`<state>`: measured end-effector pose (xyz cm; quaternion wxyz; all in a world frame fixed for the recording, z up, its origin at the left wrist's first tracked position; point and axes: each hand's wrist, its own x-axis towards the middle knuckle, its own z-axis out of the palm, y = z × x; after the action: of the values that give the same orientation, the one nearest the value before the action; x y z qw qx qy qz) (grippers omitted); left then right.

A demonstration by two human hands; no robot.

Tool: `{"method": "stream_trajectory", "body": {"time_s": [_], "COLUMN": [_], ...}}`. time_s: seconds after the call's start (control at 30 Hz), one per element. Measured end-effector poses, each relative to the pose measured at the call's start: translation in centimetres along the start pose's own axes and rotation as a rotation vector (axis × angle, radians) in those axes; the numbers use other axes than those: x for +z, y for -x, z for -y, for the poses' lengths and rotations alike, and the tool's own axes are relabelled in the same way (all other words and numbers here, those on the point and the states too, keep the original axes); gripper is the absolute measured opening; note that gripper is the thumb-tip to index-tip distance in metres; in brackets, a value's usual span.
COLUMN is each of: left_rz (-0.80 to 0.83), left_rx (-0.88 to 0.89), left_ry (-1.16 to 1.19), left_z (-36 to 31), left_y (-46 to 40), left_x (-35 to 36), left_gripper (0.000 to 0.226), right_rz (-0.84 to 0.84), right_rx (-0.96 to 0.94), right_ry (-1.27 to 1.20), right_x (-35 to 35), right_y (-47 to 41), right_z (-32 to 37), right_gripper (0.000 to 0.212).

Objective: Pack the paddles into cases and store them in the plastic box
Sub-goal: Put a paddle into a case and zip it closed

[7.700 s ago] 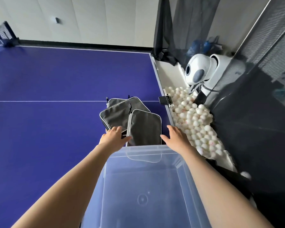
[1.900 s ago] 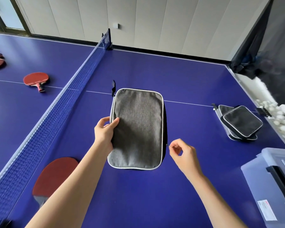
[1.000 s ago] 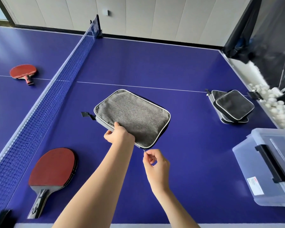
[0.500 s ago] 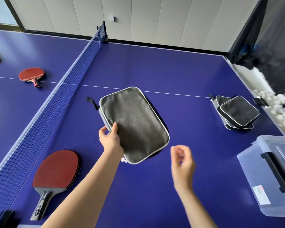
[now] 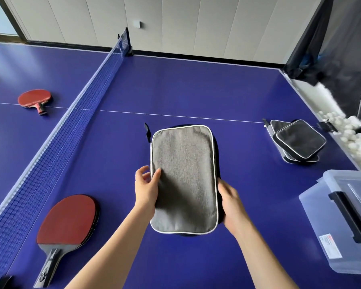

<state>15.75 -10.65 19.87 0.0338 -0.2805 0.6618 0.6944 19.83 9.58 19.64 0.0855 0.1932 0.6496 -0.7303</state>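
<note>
A red-faced wooden paddle (image 5: 68, 219) lies by the net, within reach, likely the next to pack. The left hand (image 5: 145, 189) pinches the grey rectangular fabric case (image 5: 183, 179) at its left edge while the right hand (image 5: 231, 205) cups the opposite edge, holding it level above the blue table (image 5: 196, 88). The clear plastic box (image 5: 346, 222) sits far right, lid on.

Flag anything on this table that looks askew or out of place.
The stacked cases near the right edge lie fanned crookedly rather than squared. Two paddles lie loose, unpacked. Nothing looks damaged or spilled.
</note>
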Motion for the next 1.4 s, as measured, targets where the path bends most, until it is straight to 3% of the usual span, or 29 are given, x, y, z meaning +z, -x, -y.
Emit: {"method": "stream_trajectory", "body": {"time_s": [0.1,0.23,0.3,0.53,0.67,0.77,0.83,0.93,1.03,1.2,1.33,1.4], "left_rz": [-0.070,0.237,0.289,0.258,0.252,0.205,0.106,-0.004,0.054,0.127,0.163,0.153], "left_rx": [0.152,0.219,0.188,0.212,0.219,0.241,0.270,0.192,0.063,-0.111,-0.144,-0.140], "left_ry": [-0.346,-0.295,-0.240,-0.285,-0.297,-0.223,-0.240,-0.333,-0.398,-0.296,-0.271,-0.298], "left_z": [-0.1,0.1,0.0,0.3,0.5,0.5,0.3,0.7,2.0,5.2,8.1,9.3], "left_y": [1.3,4.2,4.7,4.4,4.0,2.9,1.5,-1.1,-2.8,-4.2,-5.1,-5.7], "left_x": [1.7,5.2,6.3,5.5,4.5,2.2,-0.1,-3.8,-6.4,-8.4,-8.0,-7.7], "left_gripper": [0.073,0.081,0.079,0.066,0.062,0.040,0.021,0.023,0.031,0.035,0.036,0.035], "right_rz": [-0.221,-0.298,-0.281,-0.233,-0.242,-0.265,-0.260,-0.241,-0.209,-0.188,-0.230,-0.259], "right_rx": [-0.234,-0.411,-0.414,-0.377,-0.360,-0.406,-0.374,-0.212,-0.017,0.201,0.273,0.274], "right_ry": [0.187,0.403,0.406,0.361,0.409,0.477,0.457,0.353,0.250,0.210,0.266,0.312], "right_x": [1.5,3.4,4.1,4.5,3.6,1.7,-0.3,-3.9,-6.9,-11.0,-12.0,-12.2], "right_y": [0.3,1.3,1.9,2.1,1.5,0.8,0.4,-0.1,-0.5,-1.3,-1.6,-2.0], "right_z": [0.2,-0.3,-1.1,-1.7,-1.7,-1.5,-1.5,-2.2,-3.5,-6.9,-9.3,-10.5], "right_gripper": [0.037,0.035,0.036,0.028,0.034,0.041,0.043,0.036,0.008,0.014,0.012,0.023]}}
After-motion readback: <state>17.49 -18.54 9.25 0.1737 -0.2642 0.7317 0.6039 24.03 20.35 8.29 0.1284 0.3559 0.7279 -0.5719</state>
